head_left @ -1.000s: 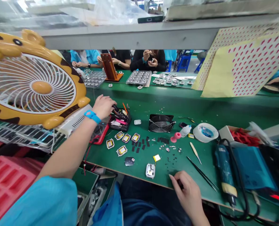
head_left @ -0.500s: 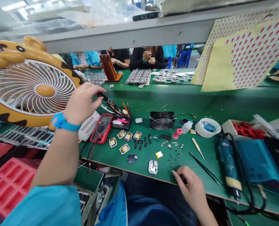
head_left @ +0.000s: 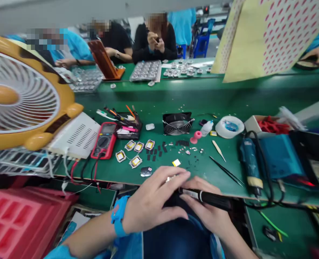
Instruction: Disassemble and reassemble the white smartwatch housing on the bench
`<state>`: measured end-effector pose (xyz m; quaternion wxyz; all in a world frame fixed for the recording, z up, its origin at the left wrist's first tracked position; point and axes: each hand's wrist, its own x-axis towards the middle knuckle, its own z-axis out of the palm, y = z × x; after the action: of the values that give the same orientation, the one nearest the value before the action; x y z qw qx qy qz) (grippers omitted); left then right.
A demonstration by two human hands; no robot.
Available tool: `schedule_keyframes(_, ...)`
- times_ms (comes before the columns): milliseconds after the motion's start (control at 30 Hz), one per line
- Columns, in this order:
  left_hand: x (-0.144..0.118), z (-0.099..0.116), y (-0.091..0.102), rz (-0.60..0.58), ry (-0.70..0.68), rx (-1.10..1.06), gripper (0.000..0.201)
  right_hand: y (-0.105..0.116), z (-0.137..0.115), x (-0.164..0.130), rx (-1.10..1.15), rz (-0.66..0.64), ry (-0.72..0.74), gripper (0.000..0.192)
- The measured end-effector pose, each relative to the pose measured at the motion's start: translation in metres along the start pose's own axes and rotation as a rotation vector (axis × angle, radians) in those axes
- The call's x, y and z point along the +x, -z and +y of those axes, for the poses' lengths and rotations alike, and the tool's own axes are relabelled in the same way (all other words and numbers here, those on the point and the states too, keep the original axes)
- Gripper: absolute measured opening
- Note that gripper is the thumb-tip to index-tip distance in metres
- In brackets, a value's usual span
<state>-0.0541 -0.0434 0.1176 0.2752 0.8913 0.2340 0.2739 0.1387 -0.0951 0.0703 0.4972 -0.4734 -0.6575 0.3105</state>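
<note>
At the near edge of a green workbench (head_left: 229, 108), a worker's left hand (head_left: 151, 203) and right hand (head_left: 205, 212) meet over a black pen-shaped tool (head_left: 208, 198), which lies across both just in front of the bench edge. The left fingers curl loosely over its near end; the right hand cups it from below, fingers partly closed around the barrel. A small black tray (head_left: 128, 126) behind a red multimeter (head_left: 104, 140) holds a jumble of pens and probes with pink and orange handles. A white box (head_left: 252, 124) at right is filled with red pieces. Farther back, a grey compartment tray (head_left: 146, 70) carries rows of small modules, in front of seated co-workers. Five yellow-centred modules (head_left: 135, 161) lie loose on the bench.
</note>
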Motion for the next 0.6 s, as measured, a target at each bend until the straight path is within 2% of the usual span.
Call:
schedule_keyframes(33,-0.008,-0.007,-0.008,-0.071,0.074,0.006,0.059,0.002,0.001,-0.007,0.078,-0.013,-0.047,0.008)
schedule_keyframes(100,-0.023,-0.016,-0.024,-0.217,0.194,-0.016,0.049,0.002,0.002,-0.022,0.195,-0.014,-0.108,0.011)
schedule_keyframes(200,-0.039,-0.022,-0.042,-0.36,0.285,-0.082,0.056,-0.006,0.003,-0.039,0.255,0.017,-0.196,0.009)
schedule_keyframes(367,-0.051,-0.022,-0.05,-0.424,0.324,-0.192,0.058,-0.021,0.005,-0.045,0.265,0.007,-0.276,0.014)
schedule_keyframes(467,-0.058,-0.023,-0.047,-0.454,0.332,-0.238,0.061,-0.012,-0.001,-0.04,0.322,-0.03,-0.294,0.016)
schedule_keyframes(533,-0.064,-0.024,-0.042,-0.521,0.343,-0.351,0.061,0.005,-0.006,-0.037,0.377,0.1,-0.309,0.014)
schedule_keyframes(600,-0.069,-0.027,-0.037,-0.539,0.423,-0.51,0.061,0.026,-0.007,-0.035,0.363,0.321,-0.291,0.014)
